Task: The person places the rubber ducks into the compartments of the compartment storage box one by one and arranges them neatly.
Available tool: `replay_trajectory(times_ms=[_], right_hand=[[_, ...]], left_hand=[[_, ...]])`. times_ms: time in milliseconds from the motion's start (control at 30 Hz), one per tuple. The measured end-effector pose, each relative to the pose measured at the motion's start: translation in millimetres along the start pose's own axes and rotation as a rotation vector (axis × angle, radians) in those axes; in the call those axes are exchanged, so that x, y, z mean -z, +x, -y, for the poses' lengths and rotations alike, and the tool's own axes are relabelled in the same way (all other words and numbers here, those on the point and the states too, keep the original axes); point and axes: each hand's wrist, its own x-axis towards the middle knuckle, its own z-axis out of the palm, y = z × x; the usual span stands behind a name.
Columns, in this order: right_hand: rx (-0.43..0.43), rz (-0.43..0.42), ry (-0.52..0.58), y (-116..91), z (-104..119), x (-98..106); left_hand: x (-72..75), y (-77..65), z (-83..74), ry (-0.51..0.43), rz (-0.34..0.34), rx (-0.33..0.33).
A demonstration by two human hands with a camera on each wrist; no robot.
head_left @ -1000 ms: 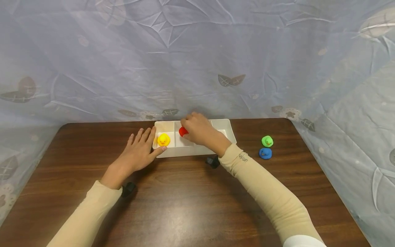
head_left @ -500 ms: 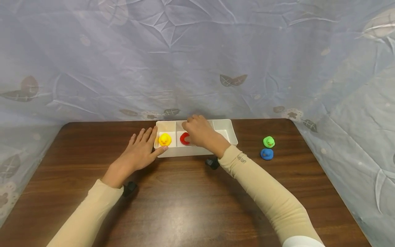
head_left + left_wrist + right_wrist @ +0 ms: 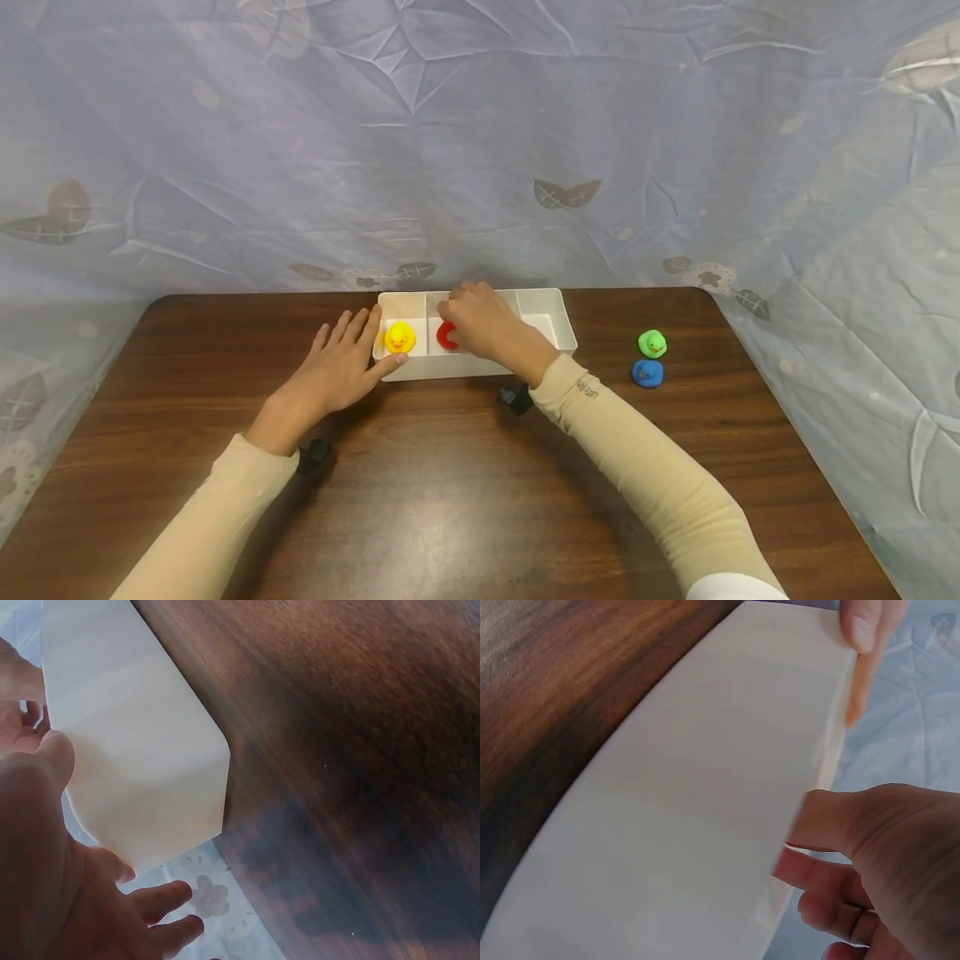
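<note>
A white tray (image 3: 435,367) with three compartments stands at the table's back edge. In its left compartment sits a yellow rubber duck (image 3: 400,337). My left hand (image 3: 326,375) rests against the tray's left end with fingers spread, its thumb at the front rim. In the left wrist view the thumb (image 3: 56,754) touches the tray wall. My right hand (image 3: 483,323) reaches into the middle compartment and pinches a red rubber duck (image 3: 446,336), mostly hidden behind the fingers. The tray wall hides the duck in the right wrist view, where the right hand (image 3: 870,862) shows curled fingers.
On the table's right side lie a green rubber duck (image 3: 652,343) and, just in front of it, a blue rubber duck (image 3: 647,373). A patterned cloth (image 3: 480,150) hangs behind the table (image 3: 427,483). Black devices (image 3: 515,398) sit under both wrists.
The right hand has lowered the red duck onto the middle compartment's floor and shifted slightly toward me. The left hand keeps its place on the tray; the other ducks are unmoved.
</note>
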Motion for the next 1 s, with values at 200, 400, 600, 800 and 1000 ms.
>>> replay_trajectory(times_ms=[200,400,600,800,1000], right_hand=[[-0.024,-0.044,0.011,-9,-9,9],[-0.021,-0.1,0.07,-26,-25,17],[-0.046,-0.169,0.128,-44,-45,20],[-0.107,-0.189,0.19,-62,-57,19],[-0.13,-0.215,0.194,-78,-68,14]], left_hand=[[1.3,0.9,-1.2,0.013,-0.009,-0.001],[0.8,-0.1,-1.6,0.014,-0.01,-0.002],[-0.1,-0.3,-1.3,0.016,-0.01,-0.001],[1.4,-0.2,-2.6,0.015,-0.005,0.007],[1.8,-0.9,-4.6,0.016,-0.003,0.006]])
